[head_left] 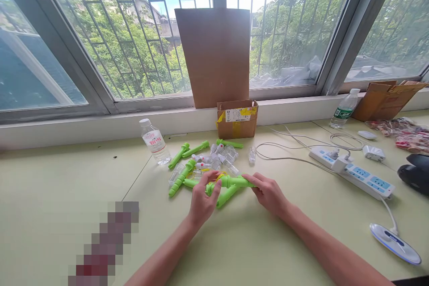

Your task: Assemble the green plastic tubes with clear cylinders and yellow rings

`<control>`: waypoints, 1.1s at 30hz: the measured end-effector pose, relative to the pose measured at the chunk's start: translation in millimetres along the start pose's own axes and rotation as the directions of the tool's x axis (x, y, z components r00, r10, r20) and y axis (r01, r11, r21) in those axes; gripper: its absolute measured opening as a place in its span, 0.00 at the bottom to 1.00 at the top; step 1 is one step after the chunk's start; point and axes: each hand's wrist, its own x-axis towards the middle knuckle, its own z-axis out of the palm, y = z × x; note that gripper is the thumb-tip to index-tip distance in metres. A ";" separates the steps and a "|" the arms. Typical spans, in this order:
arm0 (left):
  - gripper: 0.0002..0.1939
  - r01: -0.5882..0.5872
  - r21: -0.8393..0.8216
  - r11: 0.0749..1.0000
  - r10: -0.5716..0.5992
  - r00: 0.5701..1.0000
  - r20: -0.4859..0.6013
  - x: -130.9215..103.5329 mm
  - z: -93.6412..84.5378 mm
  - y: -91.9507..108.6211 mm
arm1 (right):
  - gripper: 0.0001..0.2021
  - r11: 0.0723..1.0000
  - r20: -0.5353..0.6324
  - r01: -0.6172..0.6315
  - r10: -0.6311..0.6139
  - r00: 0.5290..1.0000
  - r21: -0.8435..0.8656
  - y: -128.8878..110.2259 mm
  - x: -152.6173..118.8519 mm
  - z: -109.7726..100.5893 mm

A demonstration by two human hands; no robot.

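Observation:
My right hand (269, 191) is closed on the smooth end of a green plastic tube (237, 181), held level above the table. At the tube's ridged end, the curled thumb and fingers of my left hand (203, 202) close around it. A thin yellow strip (220, 176) shows by those fingertips; its exact hold is hard to make out. Beneath my hands lies another green tube (226, 197). Further green tubes (182, 178) are scattered to the left and behind. Among them is a pile of clear plastic pieces (228, 153) and white pieces with red dots (202, 166).
Behind the pile stands a small cardboard box (236, 128), with a cardboard sheet (217, 58) upright against the window. A water bottle (156, 143) is at the left. To the right are a power strip (355, 174), cables, a second bottle (344, 109) and a white oval device (395, 243).

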 end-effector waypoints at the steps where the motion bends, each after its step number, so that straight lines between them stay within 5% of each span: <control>1: 0.14 0.001 -0.007 1.000 -0.001 1.000 -0.002 -0.5 0.6 0.2 | 0.20 1.000 0.000 -0.006 0.006 1.000 -0.007 -0.5 -0.2 -0.1; 14: 0.11 0.032 -0.112 0.993 -0.014 0.988 0.152 -5.0 6.8 6.6 | 0.20 0.998 0.033 -0.016 0.014 0.999 0.059 -18.6 -3.3 -2.4; 24: 0.09 -0.017 -0.143 0.990 0.051 0.971 0.235 -10.3 11.2 12.2 | 0.29 0.999 0.101 0.012 -0.016 0.995 0.033 -34.6 -2.6 -6.4; 29: 0.12 -0.102 -0.130 0.986 0.132 0.961 0.244 -14.9 13.1 16.6 | 0.33 0.989 0.140 0.041 -0.061 0.988 0.139 -43.1 -2.1 -9.8; 33: 0.17 -0.076 -0.076 0.994 0.091 0.972 0.217 -17.3 14.8 18.6 | 0.28 0.949 0.083 -0.046 0.021 0.996 0.312 -46.5 -0.4 -9.0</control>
